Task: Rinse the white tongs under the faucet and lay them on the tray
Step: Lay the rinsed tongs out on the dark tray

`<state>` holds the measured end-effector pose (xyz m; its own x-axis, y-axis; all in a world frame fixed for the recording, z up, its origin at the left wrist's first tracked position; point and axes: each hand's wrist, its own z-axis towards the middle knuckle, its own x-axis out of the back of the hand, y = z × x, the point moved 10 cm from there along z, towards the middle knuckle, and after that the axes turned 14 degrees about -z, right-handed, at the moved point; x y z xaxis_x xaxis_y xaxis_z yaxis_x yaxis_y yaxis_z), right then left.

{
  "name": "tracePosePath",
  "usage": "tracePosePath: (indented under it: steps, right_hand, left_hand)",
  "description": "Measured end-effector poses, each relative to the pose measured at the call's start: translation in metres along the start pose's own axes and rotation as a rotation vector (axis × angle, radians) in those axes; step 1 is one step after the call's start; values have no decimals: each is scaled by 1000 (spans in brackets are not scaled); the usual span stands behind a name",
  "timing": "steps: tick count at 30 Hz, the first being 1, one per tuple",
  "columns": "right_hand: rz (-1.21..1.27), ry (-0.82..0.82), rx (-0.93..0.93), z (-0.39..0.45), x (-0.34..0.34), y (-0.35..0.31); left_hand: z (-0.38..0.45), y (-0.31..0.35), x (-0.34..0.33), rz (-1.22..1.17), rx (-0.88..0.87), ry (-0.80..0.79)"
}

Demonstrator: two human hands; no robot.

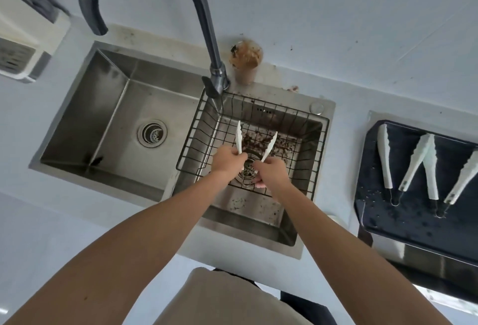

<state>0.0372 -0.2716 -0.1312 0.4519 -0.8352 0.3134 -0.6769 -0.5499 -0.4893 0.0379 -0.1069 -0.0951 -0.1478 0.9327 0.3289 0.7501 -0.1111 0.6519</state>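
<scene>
**White tongs held over the basket in the right basin**

Bare forearms reach out from me toward the sink, and I see both hands meet above the right basin (258,211). My left hand (224,159) is closed around one arm of the white tongs (239,138), and my right hand (272,172) is closed around the other arm, so the tongs spread in a V with their tips pointing away from me. I hold them over the black wire basket (196,141) that sits in this basin, right above the drain strainer (248,165). Dark brown specks litter the basin floor under the basket.

Off to my right, a dark tray (413,216) rests on the counter, wet with droplets, and two more pairs of white tongs (403,161) lie on it side by side, well apart from the pair in my hands.

Left of the basket, the other basin (108,107) shows its own round drain (152,133). Farther back, the dark gooseneck faucet (207,27) rises from the sink's rear edge and its spout arches over toward the left basin. I cannot tell whether water runs. Just beside the faucet base stands a plastic cup (245,62) smeared with brown residue.
</scene>
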Motion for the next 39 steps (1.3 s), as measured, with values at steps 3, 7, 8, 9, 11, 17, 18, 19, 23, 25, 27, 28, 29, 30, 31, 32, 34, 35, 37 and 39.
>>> tracePosePath:
  steps: [3, 7, 8, 9, 11, 17, 18, 19, 23, 25, 27, 28, 29, 30, 31, 32, 34, 35, 37, 39]
  right_hand:
    - [-83, 53, 72, -10, 21, -4]
    - [-78, 136, 159, -26, 60, -4]
    - [-81, 166, 179, -29, 72, -2]
    - [-82, 195, 198, -32, 85, -1]
    - [-63, 254, 235, -37, 113, 5]
    - [-97, 385, 278, -50, 205, 44]
    - [-105, 410, 274, -51, 222, 54]
    - [-115, 438, 264, -51, 240, 65]
    - [-113, 515, 200, -56, 309, 117]
    - [-118, 567, 185, -63, 345, 140]
    - [-94, 600, 158, -68, 381, 165]
    - [-74, 611, 138, -69, 398, 179]
    - [-59, 616, 116, -71, 414, 194]
    - [-49, 619, 100, -71, 428, 208]
    - [-40, 624, 89, -73, 442, 220]
    - [-31, 629, 80, -74, 455, 232]
    - [-28, 649, 56, -78, 478, 253]
    - [-36, 659, 45, -80, 488, 262]
    - [-59, 674, 20, -79, 502, 279]
    - [-88, 683, 9, -73, 512, 293]
  left_hand:
    - [-9, 10, -10, -13, -24, -5]
    - [-22, 26, -36, -55, -77, -19]
    - [-25, 30, -43, -66, -92, -17]
    - [-29, 34, -51, -87, -102, -10]
    - [-39, 44, -71, -142, -125, -19]
    - [-76, 82, -154, -197, -260, -73]
    - [-81, 85, -172, -176, -280, -79]
    - [-86, 88, -191, -161, -291, -92]
    - [-110, 100, -274, -155, -320, -147]
    - [-126, 109, -316, -129, -347, -179]
    - [-142, 121, -357, -109, -388, -216]
    - [-149, 124, -378, -98, -398, -236]
    - [-156, 128, -398, -86, -404, -260]
    - [-162, 129, -418, -75, -400, -288]
    - [-167, 129, -438, -60, -392, -314]
    - [-171, 128, -456, -53, -385, -339]
    - [-182, 127, -486, -45, -385, -378]
    - [-186, 127, -499, -36, -384, -387]
    - [-193, 123, -521, -19, -375, -411]
    - [-200, 121, -538, -8, -371, -435]
